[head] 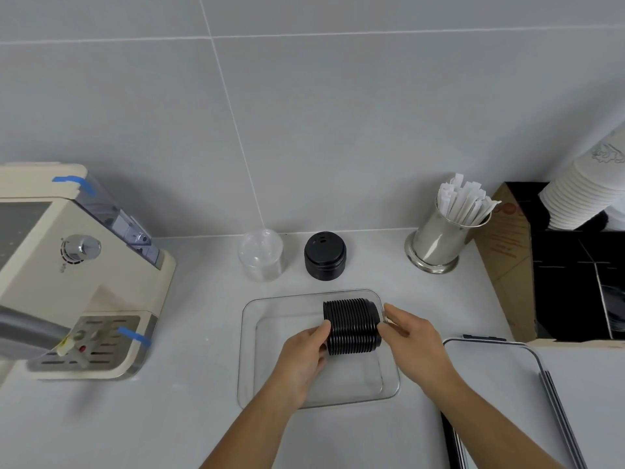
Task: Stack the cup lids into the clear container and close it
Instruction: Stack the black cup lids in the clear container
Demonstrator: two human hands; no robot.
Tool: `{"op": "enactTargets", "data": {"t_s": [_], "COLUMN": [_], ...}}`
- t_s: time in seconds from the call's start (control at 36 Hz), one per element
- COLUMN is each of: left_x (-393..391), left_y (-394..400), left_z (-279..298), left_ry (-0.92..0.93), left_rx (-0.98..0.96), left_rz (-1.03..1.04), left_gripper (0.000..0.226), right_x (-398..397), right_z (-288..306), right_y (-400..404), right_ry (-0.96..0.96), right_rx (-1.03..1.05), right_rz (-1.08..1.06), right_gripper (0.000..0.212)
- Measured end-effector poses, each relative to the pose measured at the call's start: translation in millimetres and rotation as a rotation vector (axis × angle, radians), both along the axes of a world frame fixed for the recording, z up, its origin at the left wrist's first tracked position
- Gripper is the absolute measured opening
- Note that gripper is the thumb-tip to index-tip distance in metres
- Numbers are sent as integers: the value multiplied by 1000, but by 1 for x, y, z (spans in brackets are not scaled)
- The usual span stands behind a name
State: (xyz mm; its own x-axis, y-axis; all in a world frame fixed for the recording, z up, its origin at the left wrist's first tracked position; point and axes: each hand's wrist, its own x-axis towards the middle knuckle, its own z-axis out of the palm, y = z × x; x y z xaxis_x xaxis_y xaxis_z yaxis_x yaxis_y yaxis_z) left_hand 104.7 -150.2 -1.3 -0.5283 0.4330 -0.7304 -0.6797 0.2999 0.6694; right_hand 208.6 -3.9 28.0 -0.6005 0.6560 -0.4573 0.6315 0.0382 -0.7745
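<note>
A sideways stack of several black cup lids [353, 326] lies inside the clear container [248, 367], toward its far right corner. My left hand [304, 353] presses the stack's left end and my right hand [411, 336] presses its right end, so both hold it between them. A second, upright stack of black lids [324, 255] stands behind the container near the wall. Beside it stands a stack of clear lids [261, 255]. The container's lid [500, 377], clear with dark clips, lies flat on the counter to the right.
A beige coffee machine [67, 272] fills the left side. A steel holder with wrapped straws [439, 238] stands at the back right. A cardboard box [507, 265] with dark contents and a stack of white paper cups [581, 194] occupy the far right.
</note>
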Motion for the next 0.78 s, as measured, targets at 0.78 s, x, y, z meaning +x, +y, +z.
{"op": "enactTargets", "data": {"t_s": [0.78], "left_x": [-72], "left_y": [-1], "left_z": [53], "left_ry": [136], "left_rx": [114], "left_rz": [177], "left_gripper": [22], "right_x": [-70], "right_z": [27], "right_y": [35], "right_ry": [253], "right_rx": [-288], "right_rz": [-134], "right_gripper": [43]}}
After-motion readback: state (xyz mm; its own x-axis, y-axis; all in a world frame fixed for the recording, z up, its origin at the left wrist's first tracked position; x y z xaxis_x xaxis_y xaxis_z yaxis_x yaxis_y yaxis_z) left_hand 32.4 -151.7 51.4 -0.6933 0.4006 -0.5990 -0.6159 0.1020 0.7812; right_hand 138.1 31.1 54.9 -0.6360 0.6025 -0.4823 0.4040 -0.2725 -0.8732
